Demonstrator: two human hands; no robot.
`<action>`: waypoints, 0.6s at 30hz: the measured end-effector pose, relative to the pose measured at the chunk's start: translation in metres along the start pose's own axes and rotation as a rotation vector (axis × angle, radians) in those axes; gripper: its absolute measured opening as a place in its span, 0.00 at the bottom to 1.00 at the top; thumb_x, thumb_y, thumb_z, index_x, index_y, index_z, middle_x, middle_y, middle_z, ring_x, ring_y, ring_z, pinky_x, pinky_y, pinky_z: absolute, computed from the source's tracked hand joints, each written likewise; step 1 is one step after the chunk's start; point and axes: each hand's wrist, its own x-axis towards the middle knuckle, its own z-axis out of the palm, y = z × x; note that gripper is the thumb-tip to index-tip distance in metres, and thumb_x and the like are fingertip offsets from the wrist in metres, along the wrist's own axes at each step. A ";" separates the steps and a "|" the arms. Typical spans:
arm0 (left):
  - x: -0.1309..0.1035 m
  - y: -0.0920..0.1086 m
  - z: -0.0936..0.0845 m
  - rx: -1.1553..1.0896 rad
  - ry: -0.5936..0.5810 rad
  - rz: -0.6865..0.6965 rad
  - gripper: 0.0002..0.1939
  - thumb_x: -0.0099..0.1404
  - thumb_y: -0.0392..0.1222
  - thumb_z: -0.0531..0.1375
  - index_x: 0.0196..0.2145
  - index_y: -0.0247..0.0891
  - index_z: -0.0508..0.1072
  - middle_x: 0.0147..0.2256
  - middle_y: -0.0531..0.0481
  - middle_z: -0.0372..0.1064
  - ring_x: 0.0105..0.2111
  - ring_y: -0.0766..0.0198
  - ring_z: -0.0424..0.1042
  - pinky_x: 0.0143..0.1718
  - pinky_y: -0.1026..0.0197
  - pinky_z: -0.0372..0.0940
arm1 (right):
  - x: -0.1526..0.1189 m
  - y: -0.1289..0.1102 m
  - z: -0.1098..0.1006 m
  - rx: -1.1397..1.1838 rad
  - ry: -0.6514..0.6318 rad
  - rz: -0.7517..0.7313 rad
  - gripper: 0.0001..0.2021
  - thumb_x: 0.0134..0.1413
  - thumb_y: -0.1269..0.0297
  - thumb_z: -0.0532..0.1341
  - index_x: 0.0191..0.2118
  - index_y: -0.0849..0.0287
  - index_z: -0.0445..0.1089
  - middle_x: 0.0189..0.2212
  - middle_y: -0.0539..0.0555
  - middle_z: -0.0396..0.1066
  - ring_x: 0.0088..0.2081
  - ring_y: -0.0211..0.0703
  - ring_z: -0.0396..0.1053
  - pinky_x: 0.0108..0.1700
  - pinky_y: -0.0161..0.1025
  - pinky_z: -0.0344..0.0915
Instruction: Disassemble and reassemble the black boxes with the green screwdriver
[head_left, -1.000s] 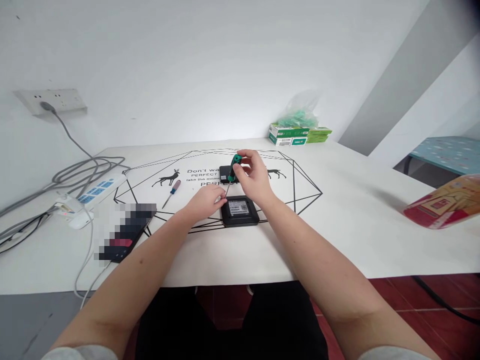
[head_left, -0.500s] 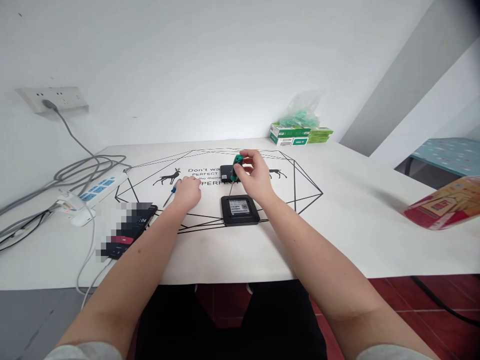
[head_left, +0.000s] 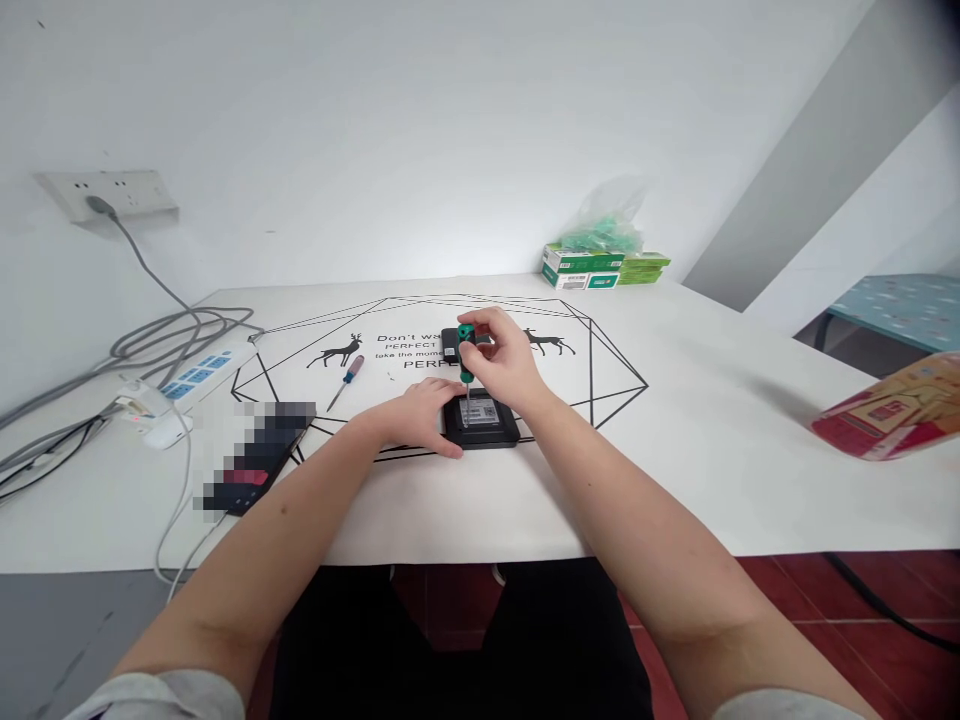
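In my right hand (head_left: 504, 362) is a green-handled screwdriver (head_left: 466, 350), held upright with its shaft pointing down. Its tip is over the labelled face of a flat black square device (head_left: 491, 436); whether it touches a screw I cannot tell. My left hand (head_left: 420, 415) grips the device's left side, thumb at the near edge and fingers at the far edge. Behind the screwdriver lies a second, smaller black device (head_left: 449, 345), partly hidden by my right hand. A second screwdriver (head_left: 352, 371), with a reddish and blue handle, lies left of my left hand.
A phone (head_left: 274, 440) lies at the left, partly blurred out. Beyond it are a power strip (head_left: 210, 370) and coiled grey cables (head_left: 180, 325). Green and white boxes (head_left: 581, 265) with a plastic bag (head_left: 604, 230) stand at the back. A red-and-yellow package (head_left: 889, 410) is at the right.
My left hand has left the reddish-and-blue screwdriver and moved right onto the black device. The green screwdriver has come lower and more upright, its tip moving from the device's far edge onto its label area.
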 end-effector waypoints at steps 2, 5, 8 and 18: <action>0.002 -0.002 0.000 0.003 0.020 0.006 0.57 0.55 0.65 0.73 0.76 0.42 0.62 0.73 0.36 0.61 0.75 0.30 0.55 0.73 0.34 0.57 | -0.001 -0.001 0.001 -0.004 -0.011 -0.020 0.14 0.56 0.65 0.64 0.49 0.52 0.75 0.47 0.56 0.75 0.45 0.48 0.73 0.36 0.42 0.76; 0.003 -0.008 -0.001 0.011 0.043 0.004 0.56 0.56 0.65 0.72 0.75 0.41 0.62 0.73 0.35 0.61 0.74 0.30 0.55 0.73 0.35 0.58 | -0.002 -0.001 0.003 -0.006 -0.010 -0.057 0.14 0.57 0.65 0.64 0.49 0.51 0.75 0.48 0.56 0.75 0.45 0.48 0.74 0.37 0.44 0.76; 0.003 -0.012 -0.001 0.021 0.053 0.013 0.55 0.59 0.64 0.71 0.76 0.42 0.61 0.73 0.35 0.61 0.74 0.31 0.55 0.73 0.36 0.58 | -0.002 0.000 0.003 -0.001 0.002 -0.079 0.14 0.57 0.65 0.64 0.50 0.50 0.74 0.49 0.56 0.75 0.45 0.48 0.74 0.38 0.44 0.77; 0.004 -0.014 0.001 0.044 0.101 0.056 0.50 0.60 0.62 0.72 0.74 0.45 0.65 0.73 0.36 0.63 0.72 0.30 0.59 0.71 0.33 0.59 | -0.003 -0.008 0.003 -0.006 -0.039 -0.127 0.13 0.57 0.66 0.65 0.49 0.49 0.74 0.45 0.54 0.74 0.43 0.47 0.73 0.37 0.44 0.77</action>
